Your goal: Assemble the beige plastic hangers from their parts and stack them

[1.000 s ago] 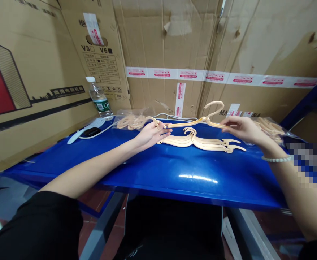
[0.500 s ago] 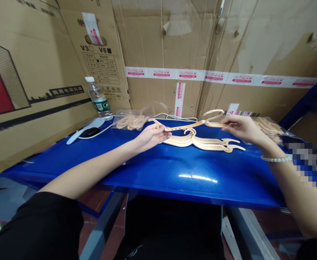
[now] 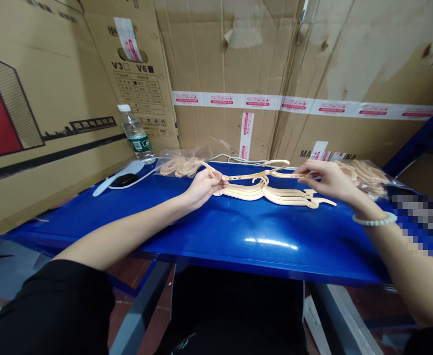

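Observation:
Between my two hands a cream-coloured plastic clothes hanger (image 3: 246,175) is held up, nearly level, its hook (image 3: 280,162) pointing to the right. My left hand (image 3: 205,186) pinches its left arm close to the curved end, which pokes out past the fingers. The fingers of my right hand (image 3: 322,178) are closed on the other arm and partly hide it. Just under and behind it, several like hangers (image 3: 275,197) lie nested together on the blue table (image 3: 216,236), hooks upward.
Clear bags of cream parts lie at the back left (image 3: 179,165) and back right (image 3: 366,175). On the left are a water bottle (image 3: 138,140), a light-blue paddle-shaped object (image 3: 118,175) and a black mouse-like object (image 3: 125,181). Cardboard (image 3: 224,64) walls the back.
The held hanger has shifted slightly left and tilted, its hook swinging lower and to the left. My left hand has moved a little left, and my right hand's grip has turned slightly.

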Demonstrator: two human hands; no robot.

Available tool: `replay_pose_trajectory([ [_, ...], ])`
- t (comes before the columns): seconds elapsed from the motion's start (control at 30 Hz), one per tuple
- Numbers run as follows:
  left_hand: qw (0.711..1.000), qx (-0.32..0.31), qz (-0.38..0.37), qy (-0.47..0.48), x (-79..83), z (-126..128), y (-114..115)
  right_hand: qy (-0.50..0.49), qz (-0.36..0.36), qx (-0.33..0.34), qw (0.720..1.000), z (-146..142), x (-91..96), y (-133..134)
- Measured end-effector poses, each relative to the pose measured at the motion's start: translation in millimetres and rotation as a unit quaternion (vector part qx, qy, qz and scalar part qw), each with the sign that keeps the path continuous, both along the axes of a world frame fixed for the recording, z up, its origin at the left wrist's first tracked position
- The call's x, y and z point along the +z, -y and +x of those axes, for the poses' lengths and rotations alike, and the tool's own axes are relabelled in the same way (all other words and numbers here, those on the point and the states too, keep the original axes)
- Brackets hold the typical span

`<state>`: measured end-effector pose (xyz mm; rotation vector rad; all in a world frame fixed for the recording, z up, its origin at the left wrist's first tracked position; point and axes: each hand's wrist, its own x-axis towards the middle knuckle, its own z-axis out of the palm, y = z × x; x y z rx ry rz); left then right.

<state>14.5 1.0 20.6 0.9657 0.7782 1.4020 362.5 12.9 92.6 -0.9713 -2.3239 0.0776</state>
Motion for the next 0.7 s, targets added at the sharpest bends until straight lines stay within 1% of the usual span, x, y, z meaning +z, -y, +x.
replay_pose_trajectory([
  [0.2, 0.998, 0.054, 0.019, -0.017, -1.0, -0.3, 2.8, 0.003, -0.022, 0.002, 1.0, -1.9, -1.6, 0.7],
  [0.3, 0.996, 0.08, 0.031, -0.029, 0.6, 0.8, 4.3, 0.007, -0.029, 0.0, 1.0, -1.8, -2.5, 1.1],
  [0.43, 0.992, 0.109, 0.032, -0.049, 3.4, 2.7, 5.2, 0.011, -0.055, 0.001, 0.998, -4.0, -1.2, 3.7],
  [0.6, 0.993, 0.1, 0.052, -0.03, 2.5, 3.6, 2.9, -0.009, -0.072, -0.017, 0.997, -5.5, 1.9, 6.8],
  [0.7, 0.994, 0.075, 0.069, -0.04, -1.2, 1.3, 0.1, -0.034, -0.095, -0.029, 0.994, -5.3, 4.2, 8.3],
])
